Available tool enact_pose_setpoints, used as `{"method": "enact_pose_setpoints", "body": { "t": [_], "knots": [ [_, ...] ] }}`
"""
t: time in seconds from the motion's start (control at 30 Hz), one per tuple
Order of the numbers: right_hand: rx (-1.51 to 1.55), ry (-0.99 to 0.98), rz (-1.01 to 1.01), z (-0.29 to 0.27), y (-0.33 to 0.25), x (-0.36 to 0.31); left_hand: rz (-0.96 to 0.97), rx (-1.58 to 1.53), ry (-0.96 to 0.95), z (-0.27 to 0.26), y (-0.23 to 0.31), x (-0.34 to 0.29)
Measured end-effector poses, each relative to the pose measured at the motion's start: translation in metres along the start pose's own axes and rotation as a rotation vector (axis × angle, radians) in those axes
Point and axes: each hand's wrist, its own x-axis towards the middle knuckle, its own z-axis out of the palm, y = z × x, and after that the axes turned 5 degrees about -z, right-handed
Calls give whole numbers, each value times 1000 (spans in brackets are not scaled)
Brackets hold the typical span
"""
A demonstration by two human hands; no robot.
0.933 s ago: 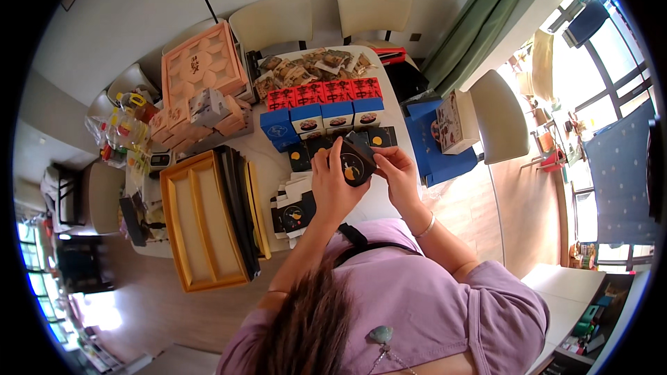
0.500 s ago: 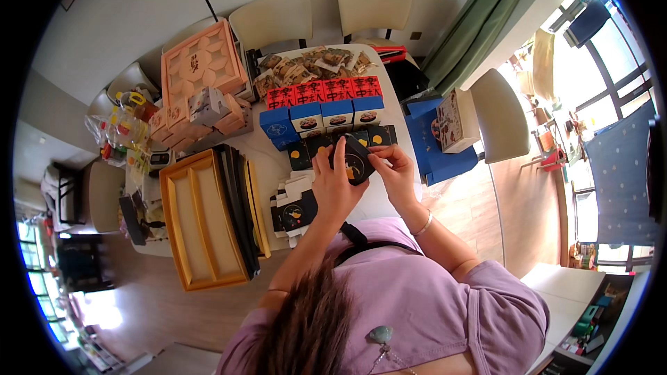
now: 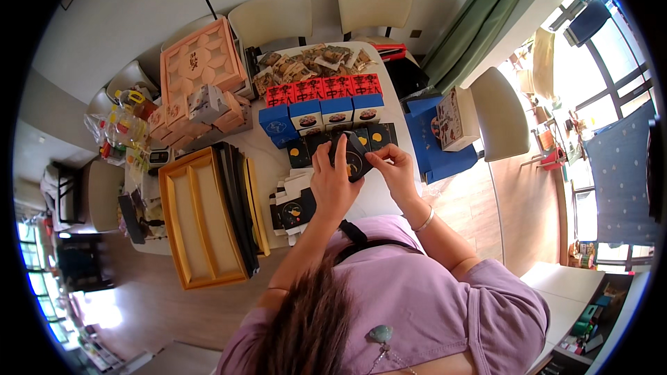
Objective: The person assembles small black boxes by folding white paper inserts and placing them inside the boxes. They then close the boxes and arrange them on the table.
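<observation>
A small black carton (image 3: pixel 357 158) with a gold print is up in front of me over the table. My left hand (image 3: pixel 331 179) grips it from the left, with its index finger lying along the upper edge. On the other side my right hand (image 3: pixel 393 169) pinches the carton's right edge between thumb and fingertips. Just beyond stands a row of black boxes (image 3: pixel 380 136) with yellow marks, partly covered by my hands. Flattened black and white cartons (image 3: pixel 294 210) lie beside my left wrist.
Blue boxes (image 3: pixel 278 123) and red boxes (image 3: pixel 337 89) stand in rows farther back, before wrapped packets (image 3: pixel 306 66). Gold-framed trays (image 3: pixel 201 219) lean at the left edge, near pink boxes (image 3: pixel 201 62). A chair (image 3: pixel 504 114) holding a box stands right of the table (image 3: pixel 389 198).
The carton has tilted slightly between my hands, and my right hand has shifted a little left with it. Everything else stays in place.
</observation>
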Motion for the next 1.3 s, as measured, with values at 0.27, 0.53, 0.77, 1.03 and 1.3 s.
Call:
{"method": "enact_pose_setpoints", "body": {
  "t": [0.27,0.53,0.77,1.03,1.3],
  "knots": [
    [52,45,-235,9,3,4,56,-21,10,3,5,-1],
    [-241,11,-346,18,-15,-7,5,-84,19,4,6,-2],
    [-204,45,-308,30,13,-28,-90,-112,-78,22,-17,-11],
    [-504,-215,-373,13,30,-21,-121,-344,-200,55,-62,-28],
    [-632,-527,-463,7,11,-6,-876,-1806,-763,51,-97,-24]
  ]
}}
